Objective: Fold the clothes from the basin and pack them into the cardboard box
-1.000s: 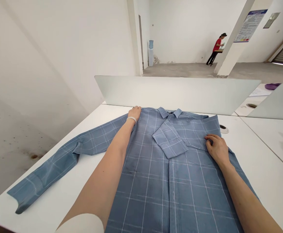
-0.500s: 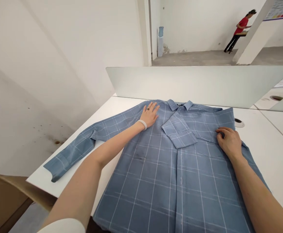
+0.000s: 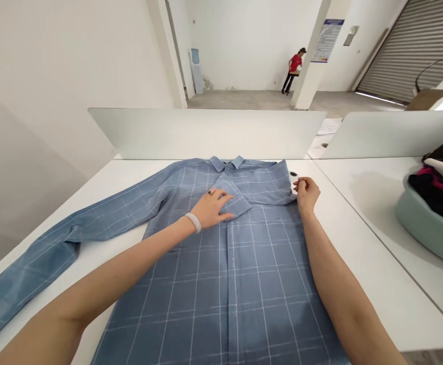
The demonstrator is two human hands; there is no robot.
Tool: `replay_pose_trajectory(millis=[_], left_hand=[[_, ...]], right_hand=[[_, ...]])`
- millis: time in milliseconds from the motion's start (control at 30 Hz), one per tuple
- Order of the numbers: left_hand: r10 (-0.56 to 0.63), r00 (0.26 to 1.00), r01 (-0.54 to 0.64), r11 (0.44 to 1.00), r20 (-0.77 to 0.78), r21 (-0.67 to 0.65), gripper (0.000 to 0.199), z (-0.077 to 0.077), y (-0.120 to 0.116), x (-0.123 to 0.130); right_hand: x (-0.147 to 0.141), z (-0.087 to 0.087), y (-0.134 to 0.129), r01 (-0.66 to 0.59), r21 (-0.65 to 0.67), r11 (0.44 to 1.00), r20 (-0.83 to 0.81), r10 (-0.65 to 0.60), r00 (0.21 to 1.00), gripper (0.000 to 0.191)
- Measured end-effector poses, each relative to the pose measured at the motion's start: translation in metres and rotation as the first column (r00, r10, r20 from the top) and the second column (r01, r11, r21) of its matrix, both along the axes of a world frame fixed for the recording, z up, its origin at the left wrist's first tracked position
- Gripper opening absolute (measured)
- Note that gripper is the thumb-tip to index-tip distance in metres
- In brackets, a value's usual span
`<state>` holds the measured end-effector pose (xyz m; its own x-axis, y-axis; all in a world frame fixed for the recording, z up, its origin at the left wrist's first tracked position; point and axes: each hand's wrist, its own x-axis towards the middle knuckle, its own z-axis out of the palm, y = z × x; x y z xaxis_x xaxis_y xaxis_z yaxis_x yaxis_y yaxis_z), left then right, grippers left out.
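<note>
A blue shirt with a white windowpane check [image 3: 221, 284] lies face up and buttoned on the white table, collar away from me. Its sleeve on the right side is folded across the chest, and the cuff [image 3: 236, 203] sits under my left hand [image 3: 211, 208], which rests flat with its fingers spread. The other sleeve [image 3: 54, 248] stretches out to the lower left and hangs over the table edge. My right hand [image 3: 307, 194] is at the shirt's right side edge below the shoulder, its fingers bunched and seemingly pinching the cloth.
The white table [image 3: 130, 172] joins a second white table [image 3: 358, 203] on the right, which holds a teal basin [image 3: 407, 218] of dark and pink clothes. Frosted partition panels [image 3: 206, 134] stand beyond the shirt. A person in red [image 3: 293, 68] stands far off by a pillar.
The view has pulled back and the basin has come into sight. My left hand has moved from the shirt's shoulder onto the folded cuff. My right hand has moved to the shirt's side edge.
</note>
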<state>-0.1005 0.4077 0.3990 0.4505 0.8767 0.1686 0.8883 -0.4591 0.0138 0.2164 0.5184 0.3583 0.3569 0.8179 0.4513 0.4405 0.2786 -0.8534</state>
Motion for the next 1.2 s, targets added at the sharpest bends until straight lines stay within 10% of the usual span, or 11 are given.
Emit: replay_pose_trajectory(millis=[233,367,533,833,1000,1200], left_hand=[[0.013,0.99,-0.015,1.0,-0.138,-0.019,0.037,-0.016,0.0,0.039],[0.122,0.991,-0.118,0.99,0.045,-0.076,0.029,0.0,0.01,0.029],[0.523,0.621,-0.48,0.842,0.584,-0.244,0.026,0.032,0.039,-0.027],[0.728,0.368,-0.627,0.654,0.579,-0.424,0.011,0.039,0.042,-0.151],[0.698,0.466,-0.725,0.653,0.543,-0.219,0.024,0.038,0.057,-0.146],[0.47,0.782,-0.458,0.879,0.409,-0.135,0.024,0.041,0.132,-0.023]], right_hand=[[0.007,-0.011,0.0,-0.124,-0.134,0.983,0.207,0.15,0.967,0.025],[0.017,-0.012,0.001,-0.234,-0.184,0.955,0.257,0.277,0.926,0.02],[0.033,-0.008,0.001,-0.289,-0.198,0.937,0.264,0.335,0.904,0.018],[0.043,-0.001,-0.003,-0.457,-0.304,0.836,0.236,0.53,0.814,0.025],[0.052,0.0,-0.003,-0.501,-0.368,0.783,0.299,0.61,0.734,0.025],[0.055,-0.006,0.002,-0.438,-0.295,0.849,0.471,0.528,0.707,0.016]])
